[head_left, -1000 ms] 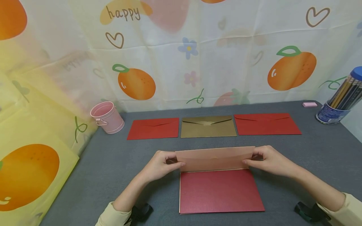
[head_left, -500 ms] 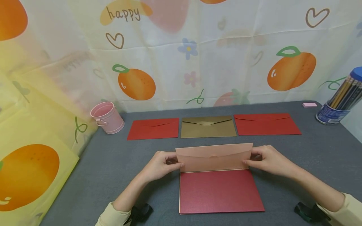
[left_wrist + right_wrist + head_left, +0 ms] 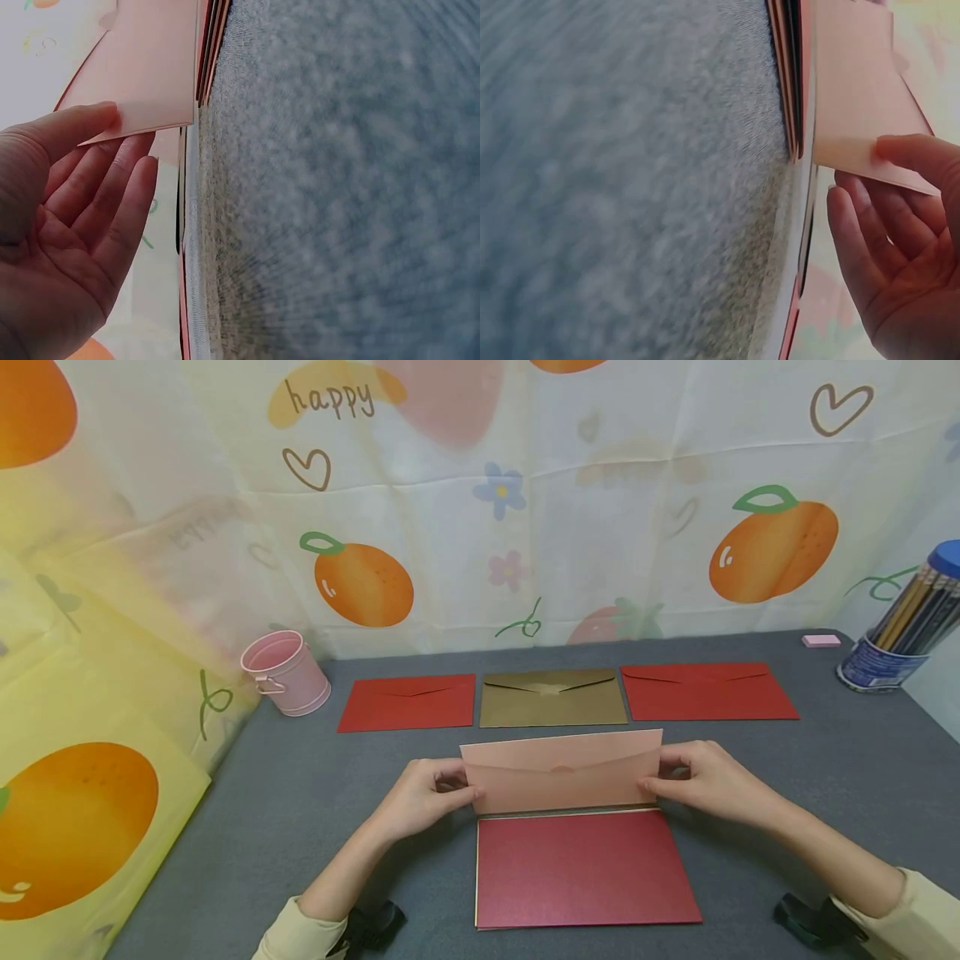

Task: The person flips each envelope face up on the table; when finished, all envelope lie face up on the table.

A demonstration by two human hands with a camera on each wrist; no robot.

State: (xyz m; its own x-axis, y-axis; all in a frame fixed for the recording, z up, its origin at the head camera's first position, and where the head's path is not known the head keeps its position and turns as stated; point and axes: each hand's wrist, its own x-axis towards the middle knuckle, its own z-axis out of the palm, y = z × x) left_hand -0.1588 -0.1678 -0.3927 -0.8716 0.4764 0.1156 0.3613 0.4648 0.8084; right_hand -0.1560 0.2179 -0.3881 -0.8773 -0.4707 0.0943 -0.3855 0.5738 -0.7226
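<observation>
Left hand pinches the left short edge of a pale pink paper envelope, thumb in front and fingers behind; the left wrist view shows the thumb on the paper with the fingers fairly straight behind it. Right hand pinches the right short edge the same way. Both grips are narrow, on paper only.

The pink envelope is lifted and stands nearly upright at table centre, its bottom edge just above the far edge of a dark red shimmery card stack lying flat on the grey felt table. Its long axis runs 9 to 3 o'clock. Flap side faces the camera and the flap looks folded down; the top edge tilts slightly, left end lower.

Progress, as a judgement: the envelope is picked up off the stack but not placed anywhere, so roughly midway.

At 12 o'clock a row lies flat: red paper envelope, gold paper envelope, second red paper envelope. Pink metal bucket at 10 o'clock. Blue-capped pencil tub at 2 o'clock.
</observation>
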